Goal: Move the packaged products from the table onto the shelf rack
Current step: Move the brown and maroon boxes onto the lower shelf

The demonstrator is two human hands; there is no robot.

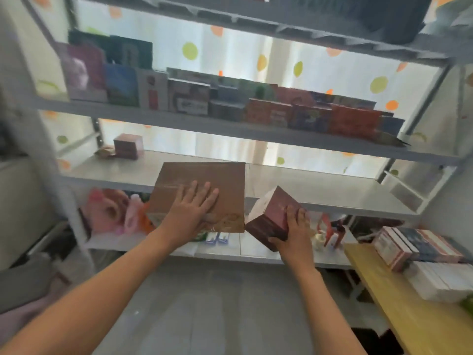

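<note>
Both hands are up at the shelf rack (281, 187) in the middle of the frame, each with a box, so this looks like the placing step. The left hand (190, 210) lies flat, fingers straight and spread, on top of the big brown box (204, 183), which sits at centre frame with its far edge over the grey middle shelf and its near edge hanging out past the shelf front. I cannot see a thumb or anything under it, so how it is carried from below stays unclear. Just to its right, the right hand (294, 231) has fingers curled round the small maroon box (271, 216), tilted on a corner and held just in front of the shelf edge, not yet over it. At the left end of that same shelf another little maroon box (128, 146) already stands, and the shelf above carries a full row of coloured packs (230, 103). At lower right, the yellow table (409, 311) holds more stacked boxes (419, 252), so plenty is left to do. The next move, I'd judge, calls for pushing the brown box fully in until it rests flat, then levelling the small one and setting it down beside it, where there is bare shelf to the right
</note>
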